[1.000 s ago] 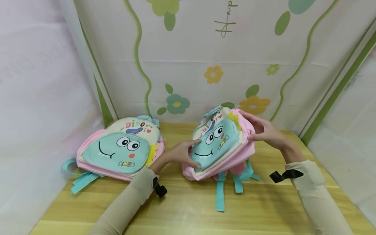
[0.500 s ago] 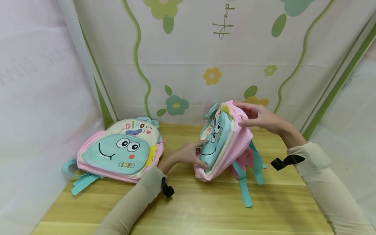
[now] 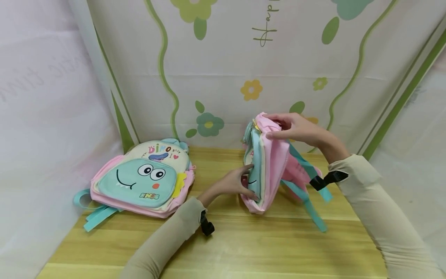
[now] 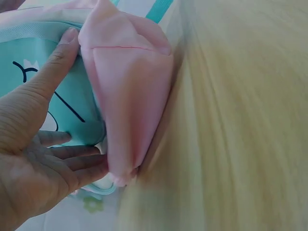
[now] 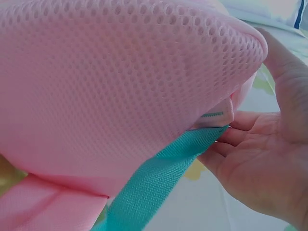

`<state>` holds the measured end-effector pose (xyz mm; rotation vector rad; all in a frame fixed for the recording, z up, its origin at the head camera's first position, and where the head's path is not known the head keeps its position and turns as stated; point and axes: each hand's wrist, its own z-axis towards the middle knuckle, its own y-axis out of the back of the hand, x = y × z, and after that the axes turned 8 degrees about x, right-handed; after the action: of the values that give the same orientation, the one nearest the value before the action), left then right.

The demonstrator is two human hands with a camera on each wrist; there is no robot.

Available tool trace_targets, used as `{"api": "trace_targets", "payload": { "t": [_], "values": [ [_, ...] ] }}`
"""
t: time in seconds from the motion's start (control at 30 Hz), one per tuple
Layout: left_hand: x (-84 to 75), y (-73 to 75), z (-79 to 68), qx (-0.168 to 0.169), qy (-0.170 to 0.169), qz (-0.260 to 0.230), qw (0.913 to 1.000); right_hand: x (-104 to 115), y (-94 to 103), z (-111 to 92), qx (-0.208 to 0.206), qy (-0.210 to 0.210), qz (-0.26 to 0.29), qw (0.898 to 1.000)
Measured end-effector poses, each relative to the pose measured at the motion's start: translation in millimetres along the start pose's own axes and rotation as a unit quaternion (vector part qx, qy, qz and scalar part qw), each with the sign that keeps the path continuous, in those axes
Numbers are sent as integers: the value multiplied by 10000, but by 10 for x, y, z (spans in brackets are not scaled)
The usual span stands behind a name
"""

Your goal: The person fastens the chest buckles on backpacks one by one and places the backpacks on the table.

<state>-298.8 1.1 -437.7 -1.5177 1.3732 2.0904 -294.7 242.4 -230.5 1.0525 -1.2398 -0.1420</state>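
Observation:
A pink and teal children's backpack (image 3: 273, 166) stands tilted on the table, its front turned left and its pink mesh back (image 5: 110, 86) filling most of the right wrist view. My right hand (image 3: 303, 131) grips its upper pink side corner between thumb and fingers. Against the teal front pocket (image 4: 72, 103) my left hand (image 3: 233, 182) rests, thumb and fingers spread wide and fairly straight. Teal straps (image 3: 306, 205) hang down on the right. The printed face on the pocket is mostly hidden in the head view.
A matching backpack (image 3: 139, 182) lies face up at the left of the wooden table (image 3: 223, 248). White cloth walls (image 3: 216, 58) with flower prints enclose the table at the back and both sides.
The backpack has turned from face-up-tilted to nearly edge-on, its front swinging left and its straps rightward. My right hand moved up and left; my left hand followed slightly right.

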Motion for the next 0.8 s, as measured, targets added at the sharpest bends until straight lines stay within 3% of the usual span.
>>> {"api": "trace_targets", "payload": {
  "t": [0.23, 0.47, 0.57, 0.7, 0.8],
  "values": [
    [-38, 140, -138, 214, -96, -73, 9997, 145, -89, 166, 133, -17, -280, 9995],
    [-176, 405, -384, 514, -135, 17, 9986, 250, -205, 277, 168, 179, -440, 9987],
    [-251, 562, -476, 254, -381, -68, 9989, 263, -261, 310, 269, 266, -344, 9987],
    [-400, 780, -567, -496, -894, -324, 9942, 279, -331, 360, 409, 331, -244, 9983],
    [-550, 924, -634, -1032, -1015, -349, 9889, 304, -374, 398, 527, 380, -238, 9976]
  ]
}}
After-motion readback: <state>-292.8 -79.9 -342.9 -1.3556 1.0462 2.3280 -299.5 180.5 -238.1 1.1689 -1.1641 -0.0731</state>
